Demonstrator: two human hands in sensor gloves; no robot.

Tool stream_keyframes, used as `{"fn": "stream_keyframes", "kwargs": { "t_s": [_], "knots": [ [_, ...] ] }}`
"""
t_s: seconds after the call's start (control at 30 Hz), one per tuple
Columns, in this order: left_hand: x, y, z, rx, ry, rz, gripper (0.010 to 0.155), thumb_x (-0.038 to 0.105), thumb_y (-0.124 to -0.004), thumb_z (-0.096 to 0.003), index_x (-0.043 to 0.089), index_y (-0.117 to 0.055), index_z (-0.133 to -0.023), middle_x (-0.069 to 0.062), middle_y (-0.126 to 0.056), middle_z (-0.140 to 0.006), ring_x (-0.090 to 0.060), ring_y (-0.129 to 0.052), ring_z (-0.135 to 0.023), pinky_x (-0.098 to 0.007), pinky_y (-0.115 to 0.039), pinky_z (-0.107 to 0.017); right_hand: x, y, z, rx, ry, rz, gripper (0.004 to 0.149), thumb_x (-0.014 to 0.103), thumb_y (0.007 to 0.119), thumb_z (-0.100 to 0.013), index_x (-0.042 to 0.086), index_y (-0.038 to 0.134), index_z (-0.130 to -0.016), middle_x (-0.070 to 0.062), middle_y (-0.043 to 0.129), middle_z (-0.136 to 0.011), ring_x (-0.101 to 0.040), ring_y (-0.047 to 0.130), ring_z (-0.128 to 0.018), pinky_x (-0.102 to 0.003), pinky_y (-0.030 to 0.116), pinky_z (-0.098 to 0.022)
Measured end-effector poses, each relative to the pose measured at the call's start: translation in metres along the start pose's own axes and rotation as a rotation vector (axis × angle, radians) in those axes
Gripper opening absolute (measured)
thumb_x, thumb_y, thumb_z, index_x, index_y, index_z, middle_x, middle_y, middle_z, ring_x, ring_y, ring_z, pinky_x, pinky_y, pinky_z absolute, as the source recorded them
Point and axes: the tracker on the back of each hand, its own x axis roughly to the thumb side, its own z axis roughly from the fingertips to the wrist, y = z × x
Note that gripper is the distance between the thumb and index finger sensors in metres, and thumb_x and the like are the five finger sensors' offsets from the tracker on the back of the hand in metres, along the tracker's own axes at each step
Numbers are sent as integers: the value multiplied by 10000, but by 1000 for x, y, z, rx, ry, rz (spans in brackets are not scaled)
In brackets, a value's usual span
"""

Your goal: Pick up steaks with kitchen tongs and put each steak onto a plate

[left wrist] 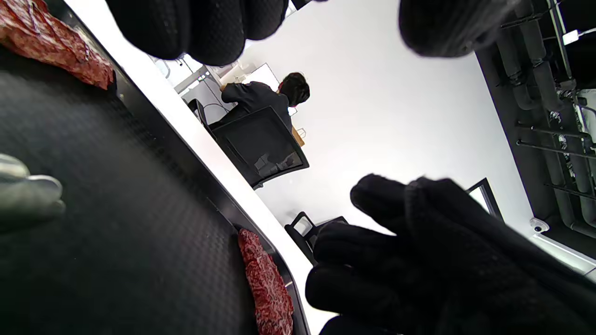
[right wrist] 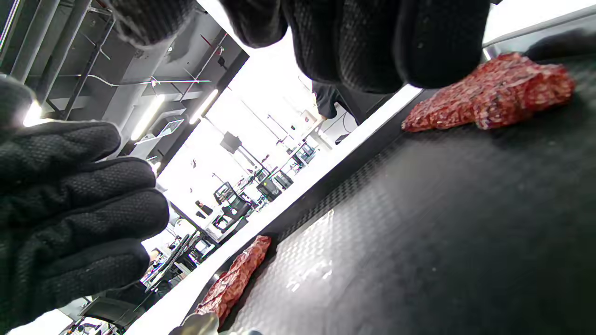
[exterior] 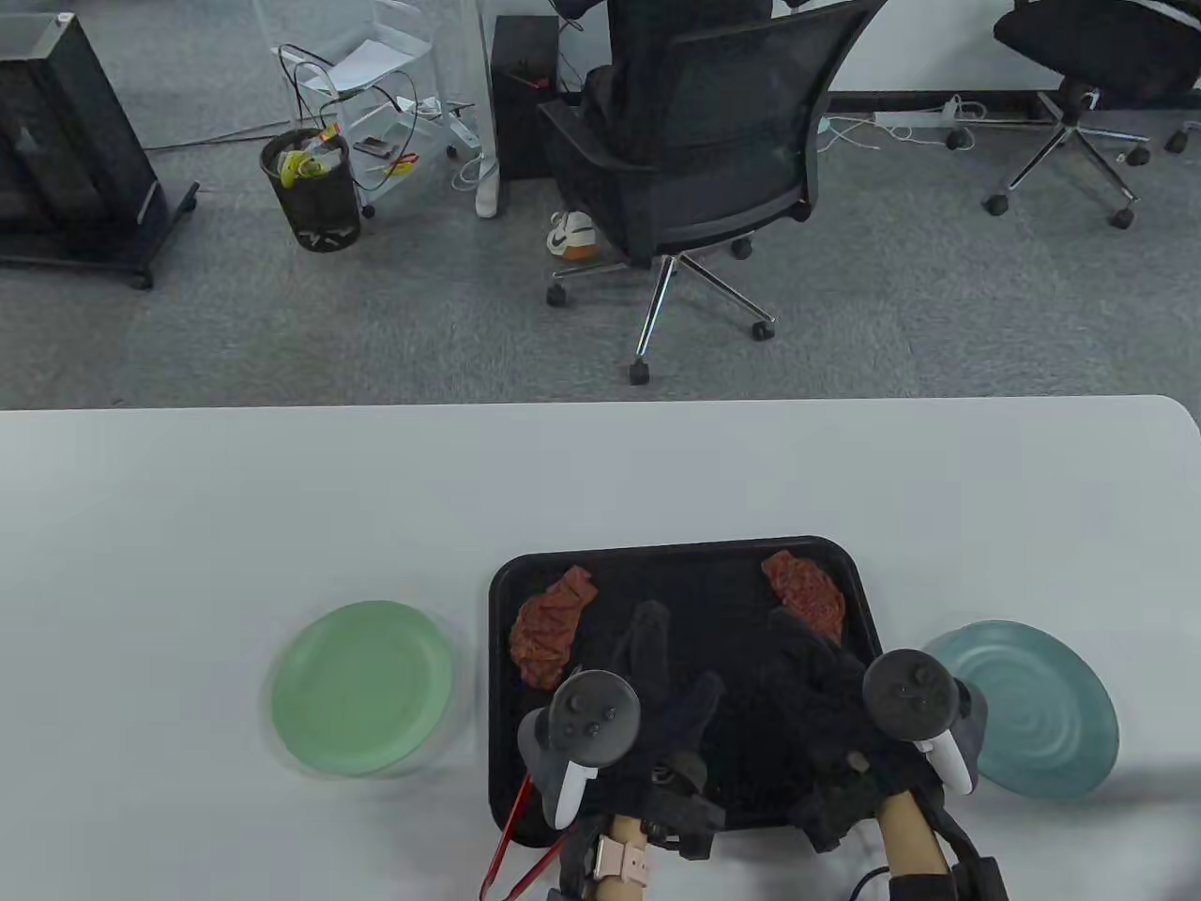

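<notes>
A black tray (exterior: 718, 577) lies at the table's near edge and carries two raw red steaks. The left steak (exterior: 549, 624) (left wrist: 51, 51) (right wrist: 233, 279) lies by the tray's left rim. The right steak (exterior: 805, 591) (left wrist: 267, 288) (right wrist: 493, 90) lies in the far right corner. Red-handled tongs (exterior: 507, 835) stick out from under my left hand (exterior: 680, 652); a metal tong tip (left wrist: 28, 195) (right wrist: 195, 323) rests on the tray. My left fingers spread over the tray and hold nothing that I can see. My right hand (exterior: 802, 657) hovers relaxed just short of the right steak, holding nothing.
A green plate (exterior: 361, 688) sits left of the tray and a blue plate (exterior: 1027, 709) sits right of it. Beyond the table's far edge a person sits in a black office chair (exterior: 694, 160). A bin (exterior: 312, 188) stands further left.
</notes>
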Motion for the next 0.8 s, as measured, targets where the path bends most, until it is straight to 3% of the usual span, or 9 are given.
{"fn": "stream_keyframes", "kwargs": {
  "t_s": [0.8],
  "knots": [
    [-8,-6,-1,-10,4,-20,870,491,-758,-430,123,-333,-1094,-222,-500,-1080,-492,-678,-909,-532,-676,-641,-3,-4,3,52,38,-9,662,454,678,-467,162,537,-1045,-230,675,-1033,-485,727,-833,-584,681,-578]
  ]
}}
